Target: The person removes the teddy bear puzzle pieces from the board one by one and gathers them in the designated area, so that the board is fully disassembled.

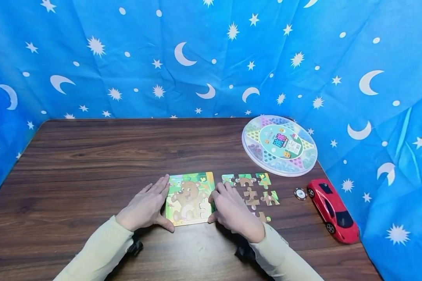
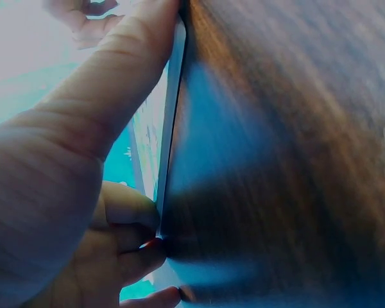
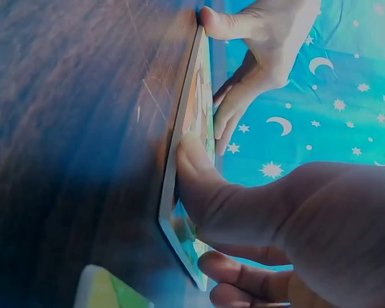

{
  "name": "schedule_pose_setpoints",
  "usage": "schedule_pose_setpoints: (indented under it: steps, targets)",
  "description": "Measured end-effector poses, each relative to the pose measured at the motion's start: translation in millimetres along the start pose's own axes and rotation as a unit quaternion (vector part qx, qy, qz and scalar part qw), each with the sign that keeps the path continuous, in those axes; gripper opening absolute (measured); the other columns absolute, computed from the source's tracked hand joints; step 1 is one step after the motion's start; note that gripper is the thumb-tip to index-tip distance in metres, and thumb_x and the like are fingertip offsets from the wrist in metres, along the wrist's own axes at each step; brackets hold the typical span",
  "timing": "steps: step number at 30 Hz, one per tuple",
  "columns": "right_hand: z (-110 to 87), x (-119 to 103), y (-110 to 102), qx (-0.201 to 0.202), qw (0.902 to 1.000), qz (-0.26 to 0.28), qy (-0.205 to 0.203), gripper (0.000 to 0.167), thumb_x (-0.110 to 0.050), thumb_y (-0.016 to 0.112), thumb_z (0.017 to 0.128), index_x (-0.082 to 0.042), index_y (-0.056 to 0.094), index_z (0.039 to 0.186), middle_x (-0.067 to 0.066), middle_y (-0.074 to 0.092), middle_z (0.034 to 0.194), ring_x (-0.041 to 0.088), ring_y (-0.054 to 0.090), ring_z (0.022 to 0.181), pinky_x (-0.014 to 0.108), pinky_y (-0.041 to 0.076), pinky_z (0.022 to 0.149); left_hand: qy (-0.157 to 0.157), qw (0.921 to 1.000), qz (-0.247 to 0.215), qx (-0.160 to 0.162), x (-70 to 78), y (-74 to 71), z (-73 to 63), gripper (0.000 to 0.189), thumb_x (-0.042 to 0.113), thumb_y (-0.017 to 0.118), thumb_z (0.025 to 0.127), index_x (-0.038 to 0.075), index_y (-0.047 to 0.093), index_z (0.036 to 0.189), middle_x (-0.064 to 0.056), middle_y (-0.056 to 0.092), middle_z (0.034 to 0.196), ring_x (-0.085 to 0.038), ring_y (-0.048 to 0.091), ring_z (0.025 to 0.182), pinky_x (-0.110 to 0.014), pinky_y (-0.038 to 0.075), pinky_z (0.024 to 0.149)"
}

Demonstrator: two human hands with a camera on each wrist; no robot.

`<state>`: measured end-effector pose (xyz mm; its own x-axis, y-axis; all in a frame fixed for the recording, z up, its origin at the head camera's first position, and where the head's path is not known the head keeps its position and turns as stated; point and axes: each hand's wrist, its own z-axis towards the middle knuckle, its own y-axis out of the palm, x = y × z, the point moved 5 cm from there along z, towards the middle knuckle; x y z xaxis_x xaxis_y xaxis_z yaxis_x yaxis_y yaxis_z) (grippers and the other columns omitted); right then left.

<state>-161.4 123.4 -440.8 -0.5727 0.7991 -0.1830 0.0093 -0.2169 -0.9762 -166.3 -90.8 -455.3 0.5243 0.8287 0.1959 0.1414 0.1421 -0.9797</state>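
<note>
A square jigsaw puzzle board (image 1: pixel 188 199) with a bear picture lies flat on the table, a whitish piece-shaped patch at its lower right. My left hand (image 1: pixel 144 207) holds its left side, fingers along the edge and thumb at the near left corner. On the opposite side, my right hand (image 1: pixel 233 210) grips the board, thumb at the near right corner and bent fingers at the right edge. The right wrist view shows that thumb (image 3: pixel 202 176) against the board's edge. Several loose jigsaw pieces (image 1: pixel 270 198) lie right of the board, some partly hidden by my right hand.
A round Chinese checkers box (image 1: pixel 281 166) lies at the back right. A poker chip (image 1: pixel 300 194) and a red toy car (image 1: pixel 334 212) lie near the table's right edge. Blue cloth (image 1: pixel 126 78) with moons and stars hangs behind the brown wooden table (image 1: pixel 91 156).
</note>
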Motion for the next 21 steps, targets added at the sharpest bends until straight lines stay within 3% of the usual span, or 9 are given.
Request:
schedule_pose_setpoints:
  steps: [6,13,21]
  targets:
    - [-0.5,2.2,0.9,0.011,0.9998,0.016,-0.003,0.046,-0.04,0.086,0.066,-0.008,0.064,0.091,0.001,0.049,0.089,0.024,0.041,0.082,0.037,0.042,0.076,0.003,1.0,0.002,0.006,-0.4,1.0,-0.8,0.137,0.081,0.067,0.052,-0.014,0.031,0.145,-0.027,0.02,0.155,-0.037,0.027,0.142,-0.055,0.031,0.109]
    - [-3.6,1.8,-3.8,0.029,0.9987,0.042,0.004,0.043,-0.037,0.087,0.067,-0.011,0.061,0.089,-0.005,0.051,0.082,0.018,0.04,0.076,0.031,0.039,0.068,0.0,1.0,0.003,-0.002,0.2,-0.2,-0.9,0.136,0.081,0.067,0.053,-0.014,0.032,0.144,-0.027,0.019,0.156,-0.037,0.026,0.142,-0.054,0.031,0.11]
    - [-5.9,0.4,-7.8,0.054,0.9945,0.087,-0.018,0.034,-0.024,0.086,0.072,-0.014,0.057,0.086,-0.008,0.059,0.071,0.014,0.054,0.074,0.037,0.045,0.073,-0.001,1.0,0.006,-0.005,-1.0,1.0,-0.9,0.136,0.082,0.067,0.052,-0.014,0.032,0.144,-0.027,0.018,0.156,-0.037,0.026,0.142,-0.054,0.03,0.11]
